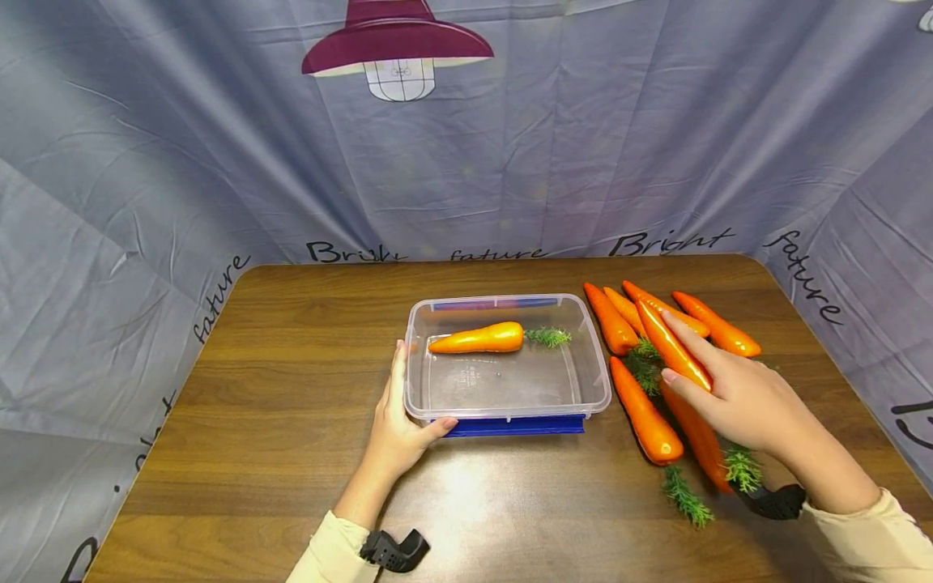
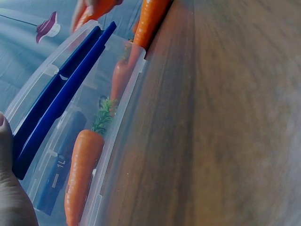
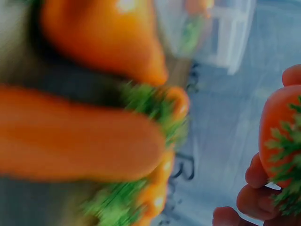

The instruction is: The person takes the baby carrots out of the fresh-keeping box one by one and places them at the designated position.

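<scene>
A clear plastic box point(image 1: 592, 340) with blue side clips stands on the table. Inside it lies one toy carrot point(image 1: 477, 338), its green top pointing right. My left hand point(image 1: 394, 437) grips the box's near left corner, fingers along the left wall and thumb by the front blue clip point(image 1: 521, 427). To the right, my right hand point(image 1: 751, 405) holds another carrot point(image 1: 672, 346) between thumb and fingers, above the carrot pile. In the right wrist view that held carrot point(image 3: 273, 115) shows its blunt end and green leaves.
Several loose carrots lie right of the box, among them one near the front point(image 1: 645, 413), one at the far right point(image 1: 717, 325) and one close to the box point(image 1: 611, 321). A printed curtain point(image 1: 510, 178) hangs behind the wooden table point(image 1: 291, 364).
</scene>
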A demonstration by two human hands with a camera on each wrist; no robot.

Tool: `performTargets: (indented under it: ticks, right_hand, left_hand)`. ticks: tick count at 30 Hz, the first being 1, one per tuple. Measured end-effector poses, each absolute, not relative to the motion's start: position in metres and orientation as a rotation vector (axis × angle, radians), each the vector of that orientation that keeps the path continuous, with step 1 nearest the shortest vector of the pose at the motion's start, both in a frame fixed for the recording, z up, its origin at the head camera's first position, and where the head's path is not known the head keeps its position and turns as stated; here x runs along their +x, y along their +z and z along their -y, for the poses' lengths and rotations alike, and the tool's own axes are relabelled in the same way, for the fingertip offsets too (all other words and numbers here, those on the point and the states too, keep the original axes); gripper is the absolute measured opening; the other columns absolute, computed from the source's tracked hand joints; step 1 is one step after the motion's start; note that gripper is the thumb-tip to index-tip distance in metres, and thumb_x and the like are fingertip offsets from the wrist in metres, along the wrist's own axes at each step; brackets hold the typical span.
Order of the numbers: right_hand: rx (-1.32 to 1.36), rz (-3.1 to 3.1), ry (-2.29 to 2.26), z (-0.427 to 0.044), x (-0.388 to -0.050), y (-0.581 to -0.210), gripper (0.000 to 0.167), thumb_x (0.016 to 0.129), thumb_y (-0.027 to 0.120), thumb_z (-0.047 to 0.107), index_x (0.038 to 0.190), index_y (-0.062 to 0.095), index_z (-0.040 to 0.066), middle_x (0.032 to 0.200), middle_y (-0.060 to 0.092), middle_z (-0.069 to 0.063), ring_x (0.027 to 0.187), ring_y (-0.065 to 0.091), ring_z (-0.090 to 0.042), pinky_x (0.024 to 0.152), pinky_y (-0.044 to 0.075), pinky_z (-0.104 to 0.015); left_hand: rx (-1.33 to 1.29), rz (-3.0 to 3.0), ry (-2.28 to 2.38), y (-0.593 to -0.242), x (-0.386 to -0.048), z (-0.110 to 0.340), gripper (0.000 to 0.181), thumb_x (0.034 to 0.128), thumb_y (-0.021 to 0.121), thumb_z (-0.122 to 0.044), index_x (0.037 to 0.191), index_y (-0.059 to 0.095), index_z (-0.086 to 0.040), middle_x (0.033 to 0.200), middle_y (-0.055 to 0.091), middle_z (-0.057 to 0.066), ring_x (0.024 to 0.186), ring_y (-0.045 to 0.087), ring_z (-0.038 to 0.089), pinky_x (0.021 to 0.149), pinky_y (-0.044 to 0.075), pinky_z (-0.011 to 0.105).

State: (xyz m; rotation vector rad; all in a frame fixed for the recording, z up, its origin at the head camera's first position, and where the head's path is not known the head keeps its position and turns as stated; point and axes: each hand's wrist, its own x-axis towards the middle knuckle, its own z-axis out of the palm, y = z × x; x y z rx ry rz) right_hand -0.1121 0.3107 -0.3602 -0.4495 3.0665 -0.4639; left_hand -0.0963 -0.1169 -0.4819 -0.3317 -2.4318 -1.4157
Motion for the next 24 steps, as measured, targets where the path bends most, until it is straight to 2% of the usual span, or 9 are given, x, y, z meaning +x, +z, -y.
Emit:
performTargets:
  ticks: [5,11,16,24]
  right_hand:
    - [-0.369,-2.991,-0.403,-0.337,-0.106,-0.372,0.074,0.101,0.050,0.047,0.160,0.008,0.036,0.127,0.058,-0.037,0.091,0.065,-0.053,0.057,0.047,-0.058]
    - [-0.306,-2.920,-0.357,-0.357,-0.102,-0.387,0.075,0.102,0.047,0.050,0.160,0.004,0.034,0.132,0.054,-0.038,0.094,0.064,-0.057,0.057,0.047,-0.058]
    - [-0.287,-2.868,-0.367,-0.367,-0.096,-0.395,0.073,0.103,0.044,0.051,0.160,0.001,0.036,0.133,0.052,-0.039,0.094,0.064,-0.056,0.058,0.047,-0.060]
    - [-0.246,-2.817,-0.387,-0.377,-0.089,-0.407,0.072,0.104,0.040,0.051,0.160,-0.001,0.033,0.135,0.049,-0.041,0.099,0.061,-0.060,0.062,0.047,-0.063]
  left_hand:
    - [-0.328,2.432,-1.413,-0.481,-0.096,0.117,0.122,0.0709,0.072,-0.075,0.161,0.007,-0.026,0.161,0.035,0.006,0.144,0.039,0.026,0.118,0.034,0.040]
    - [-0.326,2.434,-1.419,-0.482,-0.096,0.117,0.121,0.0708,0.073,-0.074,0.161,0.006,-0.028,0.161,0.035,0.003,0.145,0.038,0.026,0.118,0.034,0.041]
    - [-0.326,2.429,-1.423,-0.482,-0.096,0.117,0.122,0.0707,0.073,-0.074,0.161,0.008,-0.023,0.161,0.034,0.001,0.144,0.039,0.027,0.118,0.034,0.038]
    - [-0.328,2.421,-1.414,-0.480,-0.095,0.116,0.121,0.0709,0.070,-0.077,0.161,0.008,-0.027,0.161,0.034,0.002,0.144,0.040,0.029,0.117,0.036,0.044]
